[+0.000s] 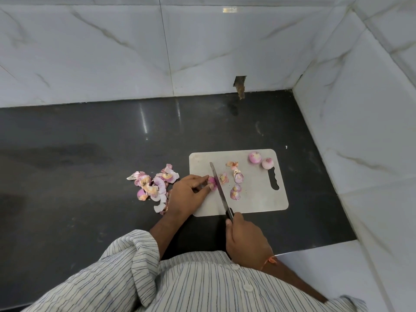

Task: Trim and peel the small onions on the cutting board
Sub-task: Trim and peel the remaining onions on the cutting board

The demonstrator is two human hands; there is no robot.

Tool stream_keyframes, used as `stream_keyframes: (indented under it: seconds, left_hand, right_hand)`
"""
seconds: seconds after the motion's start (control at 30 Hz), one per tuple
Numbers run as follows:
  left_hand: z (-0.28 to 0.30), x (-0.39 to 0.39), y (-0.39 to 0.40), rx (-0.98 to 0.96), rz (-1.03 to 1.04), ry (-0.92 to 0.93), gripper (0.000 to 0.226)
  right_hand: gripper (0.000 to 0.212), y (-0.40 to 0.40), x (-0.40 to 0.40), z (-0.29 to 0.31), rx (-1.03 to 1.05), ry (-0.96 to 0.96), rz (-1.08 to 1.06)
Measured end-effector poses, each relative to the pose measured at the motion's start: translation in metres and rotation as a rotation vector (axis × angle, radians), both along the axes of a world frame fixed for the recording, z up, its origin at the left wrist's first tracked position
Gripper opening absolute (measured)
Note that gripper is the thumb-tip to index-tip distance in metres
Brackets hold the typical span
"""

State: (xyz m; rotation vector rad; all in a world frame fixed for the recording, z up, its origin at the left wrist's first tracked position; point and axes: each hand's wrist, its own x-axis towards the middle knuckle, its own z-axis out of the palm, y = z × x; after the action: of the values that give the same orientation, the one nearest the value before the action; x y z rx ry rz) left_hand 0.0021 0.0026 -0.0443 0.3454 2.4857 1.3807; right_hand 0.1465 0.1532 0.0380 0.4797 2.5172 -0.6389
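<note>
Steel knife (pixel 219 190) trimming a small onion (pixel 211 181)
Left hand (pixel 188 194) pinches the onion steady on the cutting board (pixel 258 199); right hand (pixel 245 239) grips the handle.

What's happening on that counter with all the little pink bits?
A person is trimming small onions on a grey cutting board. The left hand pinches one onion on the board while the right hand grips a knife whose blade sits at the onion's end. Two peeled onions rest at the board's far corner, some cut pieces lie mid-board, and a pile of peels sits on the dark counter beside it.
</note>
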Motion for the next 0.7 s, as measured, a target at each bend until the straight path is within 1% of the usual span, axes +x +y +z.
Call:
stream_keyframes:
  seconds: [0.2,0.4,0.5,0.6,0.7]
  left_hand:
    - [-0.002,0.0,0.002,0.0,0.012,0.031,0.039]
    - [-0.002,0.001,0.002,0.007,0.036,0.035,0.037]
    - [-0.005,0.002,0.002,0.03,0.051,0.055,0.034]
    - [-0.005,0.006,0.001,0.04,0.05,0.067,0.031]
    - [-0.005,0.008,0.002,0.049,0.043,0.068,0.028]
  right_hand:
    - [0.021,-0.005,-0.023,-0.012,0.002,0.092,0.002]
    - [0.025,-0.003,0.011,-0.02,-0.008,-0.062,0.0]
    - [0.029,-0.008,0.007,-0.026,0.028,-0.053,0.006]
    - [0.028,-0.013,-0.002,-0.029,0.068,-0.031,-0.003]
    - [0.026,-0.012,0.006,-0.028,0.059,-0.068,-0.005]
